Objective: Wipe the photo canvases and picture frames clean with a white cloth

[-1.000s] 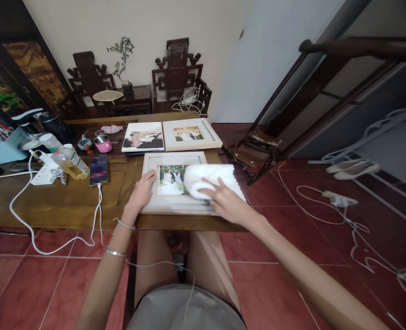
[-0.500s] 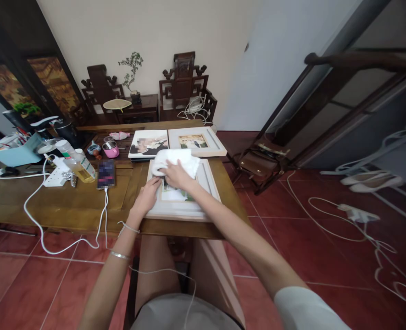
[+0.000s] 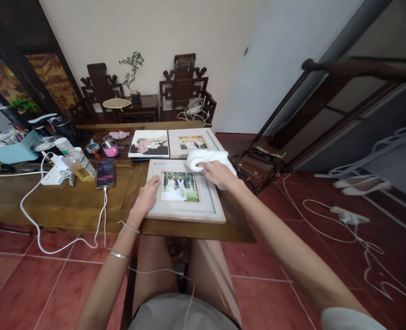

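L hand (image 3: 147,196) flat, fingers open, pins frame (image 3: 184,211) mid-pic on bench (image 3: 68,199), prob. vs sliding. R hand (image 3: 218,173) fingers clutch cloth (image 3: 203,157) at frame's upper-right corner.

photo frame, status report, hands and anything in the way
Left hand flat on left edge of photo frame. Right hand holds white cloth at its top right corner. Second frame lies just behind.
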Tool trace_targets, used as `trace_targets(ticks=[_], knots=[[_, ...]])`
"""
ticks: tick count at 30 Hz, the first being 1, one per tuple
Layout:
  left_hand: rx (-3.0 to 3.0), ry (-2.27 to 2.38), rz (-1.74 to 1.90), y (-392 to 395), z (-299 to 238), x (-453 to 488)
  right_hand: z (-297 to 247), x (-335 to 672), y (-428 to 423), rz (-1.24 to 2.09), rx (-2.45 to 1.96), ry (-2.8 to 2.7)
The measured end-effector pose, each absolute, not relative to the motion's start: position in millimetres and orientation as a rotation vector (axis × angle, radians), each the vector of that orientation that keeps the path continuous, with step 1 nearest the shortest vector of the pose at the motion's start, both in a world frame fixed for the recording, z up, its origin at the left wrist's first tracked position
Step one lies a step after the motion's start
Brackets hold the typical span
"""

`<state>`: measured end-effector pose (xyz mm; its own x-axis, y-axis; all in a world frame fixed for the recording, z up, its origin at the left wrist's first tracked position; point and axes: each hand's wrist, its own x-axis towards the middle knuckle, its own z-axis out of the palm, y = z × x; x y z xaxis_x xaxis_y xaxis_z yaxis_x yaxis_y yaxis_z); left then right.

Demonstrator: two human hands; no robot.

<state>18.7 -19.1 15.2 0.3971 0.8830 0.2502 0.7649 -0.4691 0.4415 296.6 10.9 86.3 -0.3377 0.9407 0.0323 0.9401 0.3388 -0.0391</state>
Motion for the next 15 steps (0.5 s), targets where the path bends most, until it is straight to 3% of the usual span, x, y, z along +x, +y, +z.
trace_targets(ticks=[10,15], knots=[[2.421,1.409,0.684,-18.7,16.1,17.1,78.7,169.2,26.9,0.072,-1.431,-2.654],[2.392,1.414,0.703,-20.9,16.6,18.7,84.1,170.5,18.4,0.139,-1.342,-2.721]])
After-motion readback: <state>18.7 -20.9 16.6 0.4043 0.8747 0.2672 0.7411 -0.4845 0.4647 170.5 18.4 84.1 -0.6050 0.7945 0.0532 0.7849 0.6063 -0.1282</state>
